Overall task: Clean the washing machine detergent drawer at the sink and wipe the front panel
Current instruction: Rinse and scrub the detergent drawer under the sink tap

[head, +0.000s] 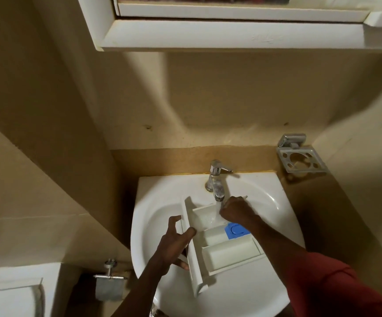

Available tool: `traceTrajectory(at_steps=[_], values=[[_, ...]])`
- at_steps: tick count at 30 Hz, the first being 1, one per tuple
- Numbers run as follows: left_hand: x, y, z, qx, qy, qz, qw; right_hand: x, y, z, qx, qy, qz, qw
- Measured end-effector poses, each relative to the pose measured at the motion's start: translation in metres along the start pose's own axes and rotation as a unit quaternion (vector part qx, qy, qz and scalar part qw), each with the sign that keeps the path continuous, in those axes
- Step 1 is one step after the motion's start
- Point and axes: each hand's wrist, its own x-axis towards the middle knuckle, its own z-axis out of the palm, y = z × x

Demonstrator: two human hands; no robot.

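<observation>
The white detergent drawer (219, 245) lies in the white sink (160, 202) with its front panel toward the left and a blue insert (234, 229) in one compartment. My left hand (174, 243) holds the drawer's front panel, thumb over the top edge and fingers below. My right hand (234, 209) sits with curled fingers inside the far compartment, just under the chrome tap (216, 181). Water runs from the spout into that compartment. Whether the right hand holds anything cannot be told.
A metal holder (299, 156) is fixed to the wall right of the sink. A white mirror cabinet (231, 35) hangs overhead. At lower left are a toilet cistern (14, 291) and a paper holder (110, 280). Walls close in on both sides.
</observation>
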Motion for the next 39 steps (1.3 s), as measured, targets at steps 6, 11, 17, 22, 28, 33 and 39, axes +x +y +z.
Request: traceTrajectory(at_steps=[6, 11, 17, 22, 28, 33, 39], values=[[-0.001, -0.003, -0.003, -0.011, -0.007, 0.006, 1.000, -0.020, -0.032, 0.015, 0.026, 0.023, 0.001, 0.999], [0.001, -0.003, 0.001, -0.003, -0.010, 0.003, 1.000, -0.038, -0.038, 0.034, -0.058, 0.009, -0.114, 0.992], [-0.003, -0.002, 0.005, -0.002, 0.026, -0.005, 1.000, -0.033, -0.014, 0.024, -0.022, -0.011, -0.161, 0.987], [-0.008, 0.003, 0.012, -0.009, -0.020, -0.004, 1.000, -0.032, 0.035, 0.024, 0.122, 0.224, -0.070, 0.964], [-0.015, 0.001, 0.019, -0.059, -0.020, -0.026, 0.998, -0.031, 0.059, 0.015, 0.118, 0.129, 0.106, 0.979], [-0.019, 0.002, 0.014, -0.082, -0.048, -0.041, 0.995, -0.022, 0.060, 0.011, 0.255, -0.028, 0.059, 0.965], [-0.025, 0.000, -0.015, -0.059, -0.077, -0.058, 0.994, -0.012, 0.071, 0.007, 0.352, -0.063, -0.018, 0.934]])
